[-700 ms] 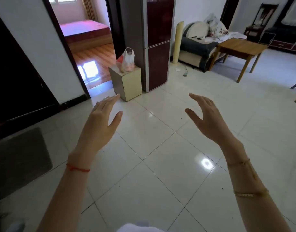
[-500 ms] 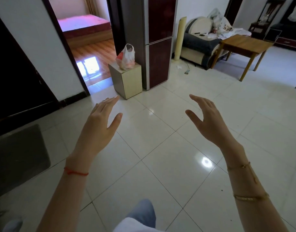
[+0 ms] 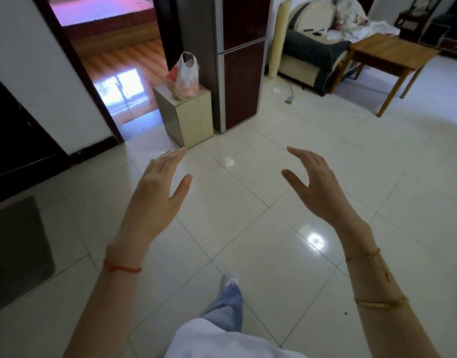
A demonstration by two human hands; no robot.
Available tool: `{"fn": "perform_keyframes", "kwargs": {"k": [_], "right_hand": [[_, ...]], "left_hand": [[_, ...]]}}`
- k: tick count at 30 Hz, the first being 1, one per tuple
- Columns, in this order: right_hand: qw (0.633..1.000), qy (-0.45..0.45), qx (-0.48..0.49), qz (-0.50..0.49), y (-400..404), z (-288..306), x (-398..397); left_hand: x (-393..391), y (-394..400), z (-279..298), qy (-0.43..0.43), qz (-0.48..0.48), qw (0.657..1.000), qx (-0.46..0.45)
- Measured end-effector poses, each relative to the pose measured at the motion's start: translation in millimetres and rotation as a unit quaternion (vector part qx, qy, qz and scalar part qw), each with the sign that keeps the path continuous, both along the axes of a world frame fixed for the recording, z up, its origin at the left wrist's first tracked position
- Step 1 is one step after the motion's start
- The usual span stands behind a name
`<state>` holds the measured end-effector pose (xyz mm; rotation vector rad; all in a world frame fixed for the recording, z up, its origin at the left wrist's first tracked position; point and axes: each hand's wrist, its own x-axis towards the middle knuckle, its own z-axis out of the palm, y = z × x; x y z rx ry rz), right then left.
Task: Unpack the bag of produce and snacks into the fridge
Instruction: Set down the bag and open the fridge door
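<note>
A white plastic bag (image 3: 184, 77) with reddish contents stands upright on a small beige cabinet (image 3: 188, 117) across the tiled floor. Right beside it rises the dark red fridge (image 3: 241, 63), both of its doors closed. My left hand (image 3: 155, 195) and my right hand (image 3: 315, 187) are raised in front of me, palms facing each other, fingers apart and holding nothing. Both hands are well short of the bag and the fridge.
An open doorway (image 3: 118, 60) to a wood-floored room lies left of the cabinet. A wooden table (image 3: 387, 58) and a sofa (image 3: 312, 55) stand at the right. A dark mat (image 3: 15, 251) lies at the left. My leg and shoe (image 3: 230, 293) step forward on the tiles.
The cabinet, bag and fridge have come closer and lower in view as I walk forward. A leg has swung into view. Both hands keep their open pose.
</note>
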<state>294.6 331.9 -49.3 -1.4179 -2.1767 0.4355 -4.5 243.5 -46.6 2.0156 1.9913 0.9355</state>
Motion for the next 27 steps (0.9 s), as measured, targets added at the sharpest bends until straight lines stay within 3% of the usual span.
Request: {"fn": "perform_keyframes", "kwargs": {"k": [18, 27], "right_hand": [[0.999, 0.004, -0.026, -0.042, 313.3, -9.9, -30.8], [1.0, 0.003, -0.025, -0.006, 524.6, -6.6, -45.9]], "left_hand": [[-26.7, 350.2, 3.4, -0.012, -0.045, 0.998, -0.047], [-38.2, 540.0, -3.0, -0.027, -0.01, 0.999, -0.032]]}}
